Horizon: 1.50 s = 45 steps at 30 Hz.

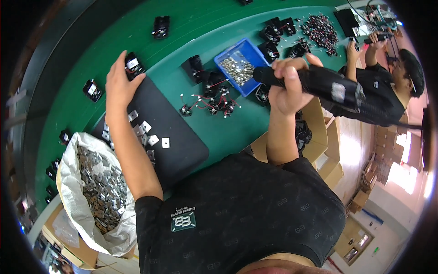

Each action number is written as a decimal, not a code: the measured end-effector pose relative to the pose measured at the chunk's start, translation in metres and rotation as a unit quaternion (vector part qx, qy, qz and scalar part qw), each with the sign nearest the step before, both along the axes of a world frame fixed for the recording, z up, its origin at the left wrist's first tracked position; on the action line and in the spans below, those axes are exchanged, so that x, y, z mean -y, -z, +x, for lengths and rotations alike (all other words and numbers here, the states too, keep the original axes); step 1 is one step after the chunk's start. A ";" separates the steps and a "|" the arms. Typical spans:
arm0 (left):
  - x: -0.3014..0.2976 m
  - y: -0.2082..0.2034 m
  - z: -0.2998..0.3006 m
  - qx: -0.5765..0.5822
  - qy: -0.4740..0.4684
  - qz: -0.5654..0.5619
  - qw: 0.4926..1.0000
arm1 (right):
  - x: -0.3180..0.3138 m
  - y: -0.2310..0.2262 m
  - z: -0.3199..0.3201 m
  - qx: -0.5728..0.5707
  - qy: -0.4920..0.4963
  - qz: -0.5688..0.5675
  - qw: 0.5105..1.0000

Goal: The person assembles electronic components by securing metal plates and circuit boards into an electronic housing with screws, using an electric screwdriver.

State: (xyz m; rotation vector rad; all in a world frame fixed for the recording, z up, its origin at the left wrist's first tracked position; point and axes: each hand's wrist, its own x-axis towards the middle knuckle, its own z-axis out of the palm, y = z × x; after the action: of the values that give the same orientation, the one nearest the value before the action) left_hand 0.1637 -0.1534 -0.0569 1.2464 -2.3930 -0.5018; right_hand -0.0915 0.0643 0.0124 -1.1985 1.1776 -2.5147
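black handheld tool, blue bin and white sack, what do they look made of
Black handheld tool: probably hard plastic, satin, with soft highlights on its casing. Blue bin: likely moulded plastic, smooth and evenly coloured. White sack: seemingly woven plastic, faintly shiny, with stiff creases; cloth is possible.

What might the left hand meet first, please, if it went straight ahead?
For the left hand, the way looks free over the green surface; a black housing sits just right of its line, though depth is unclear.
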 end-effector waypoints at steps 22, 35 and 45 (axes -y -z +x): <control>-0.075 -0.022 -0.054 -0.034 0.168 0.021 0.985 | 0.047 0.039 -0.026 -0.021 0.052 0.210 0.976; -0.151 -0.021 0.042 -0.029 0.074 0.045 0.996 | 0.013 0.002 -0.011 0.025 -0.004 -0.010 1.000; -0.176 -0.030 0.071 0.029 0.002 0.043 0.999 | -0.009 -0.003 -0.001 -0.009 -0.033 -0.003 0.999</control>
State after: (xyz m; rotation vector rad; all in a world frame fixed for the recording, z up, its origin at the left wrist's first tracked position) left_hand 0.2344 0.0228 -0.0268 1.3096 -2.4468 -0.5835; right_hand -0.0929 0.0736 0.0158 -1.2427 1.1170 -2.4665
